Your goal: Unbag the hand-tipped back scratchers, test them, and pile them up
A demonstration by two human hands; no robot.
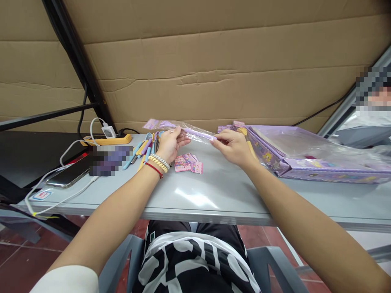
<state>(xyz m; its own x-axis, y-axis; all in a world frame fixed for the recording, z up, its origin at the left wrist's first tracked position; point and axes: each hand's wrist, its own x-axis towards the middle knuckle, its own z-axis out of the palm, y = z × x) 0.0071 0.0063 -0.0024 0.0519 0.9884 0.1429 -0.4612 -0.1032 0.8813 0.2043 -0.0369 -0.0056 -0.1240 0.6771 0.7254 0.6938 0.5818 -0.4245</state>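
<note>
A purple pen in a clear plastic sleeve (198, 133) is held nearly level above the table, spanning both hands. Its left end has a pink printed header and a purple decorated top. My left hand (168, 145) grips the sleeve near its middle, thumb over it and fingers partly extended beneath. The right end is pinched between the thumb and fingers of my right hand (234, 147). Below the pen lie several small pink printed cards (183, 162), overlapping one another. Beside my left wrist is a pile of blue, yellow and purple pens (143, 147), partly hidden by that hand.
A purple display box (330, 175) with clear plastic over it stands at the right. More pink cards (238, 123) lie by its corner. At the left are a phone (69, 176), white cables and an orange power strip (117, 140). A cardboard wall (214, 61) closes off the back.
</note>
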